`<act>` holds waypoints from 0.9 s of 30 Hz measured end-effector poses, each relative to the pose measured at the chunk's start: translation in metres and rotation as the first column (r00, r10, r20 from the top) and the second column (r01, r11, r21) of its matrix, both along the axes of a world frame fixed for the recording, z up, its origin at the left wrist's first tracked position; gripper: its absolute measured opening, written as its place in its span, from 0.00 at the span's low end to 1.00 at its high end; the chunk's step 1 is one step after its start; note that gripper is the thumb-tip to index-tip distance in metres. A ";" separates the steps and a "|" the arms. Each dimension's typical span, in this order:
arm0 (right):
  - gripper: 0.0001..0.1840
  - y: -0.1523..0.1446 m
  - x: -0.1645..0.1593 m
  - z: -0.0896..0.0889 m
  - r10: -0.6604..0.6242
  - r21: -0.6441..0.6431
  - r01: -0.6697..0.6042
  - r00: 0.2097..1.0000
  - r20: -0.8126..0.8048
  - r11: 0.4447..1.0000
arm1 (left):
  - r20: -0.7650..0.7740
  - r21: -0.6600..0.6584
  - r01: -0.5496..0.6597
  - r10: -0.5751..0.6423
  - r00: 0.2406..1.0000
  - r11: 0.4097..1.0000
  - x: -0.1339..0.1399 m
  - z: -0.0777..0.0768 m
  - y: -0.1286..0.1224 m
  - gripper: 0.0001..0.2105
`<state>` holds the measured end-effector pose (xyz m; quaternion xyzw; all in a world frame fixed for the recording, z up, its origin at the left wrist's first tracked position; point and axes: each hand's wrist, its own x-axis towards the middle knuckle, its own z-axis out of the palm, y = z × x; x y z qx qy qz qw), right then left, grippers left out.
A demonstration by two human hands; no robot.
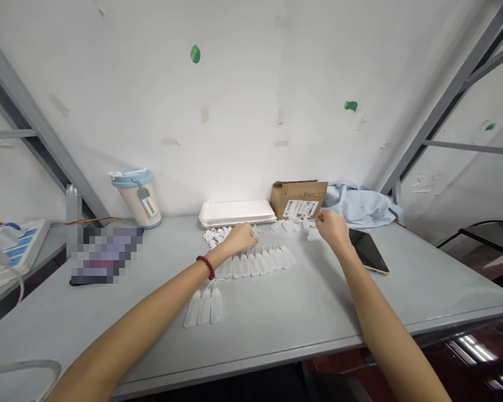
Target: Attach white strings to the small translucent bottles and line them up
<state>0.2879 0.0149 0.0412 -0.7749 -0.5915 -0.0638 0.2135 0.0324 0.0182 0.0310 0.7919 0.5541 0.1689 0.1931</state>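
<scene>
My left hand [242, 237], a red bead bracelet on its wrist, is closed just above a row of small translucent squeeze bottles [266, 260] with thin curved spouts. Whatever its fingers grip is hidden. White caps [218, 235] lie in a loose heap beside that hand, to its left. Fingers pinched together, my right hand [332, 226] is at the right of some loose translucent bottles [287, 225]. I cannot make out what it holds. Closer to the front, a few more spouted bottles [204, 308] lie side by side under my left forearm.
White trays [238, 212] are stacked against the wall, with an open cardboard box [298, 200] at their right. Beyond it lies a pale blue cloth [356, 205]. A dark phone [368, 251] rests beside my right wrist. At left stand a tumbler [140, 204] and a power strip [19, 248].
</scene>
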 end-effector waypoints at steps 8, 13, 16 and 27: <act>0.21 0.006 0.024 -0.009 -0.035 -0.201 0.038 0.999 0.020 0.979 | -0.010 0.020 -0.033 0.033 0.999 0.999 0.006 -0.010 0.005 0.14; 0.18 0.005 0.021 -0.007 0.011 -0.266 -0.007 1.000 0.015 0.964 | 0.077 0.085 -0.042 0.035 0.996 0.995 0.001 0.006 0.000 0.12; 0.14 0.004 0.014 -0.006 0.019 -0.300 -0.021 1.000 -0.012 0.954 | 0.144 0.145 -0.058 0.037 0.989 0.988 -0.012 0.017 -0.008 0.10; 0.14 0.004 0.002 -0.007 -0.031 -0.505 0.008 0.999 -0.036 0.863 | 0.426 0.341 -0.181 0.020 0.904 0.922 -0.090 -0.002 -0.050 0.07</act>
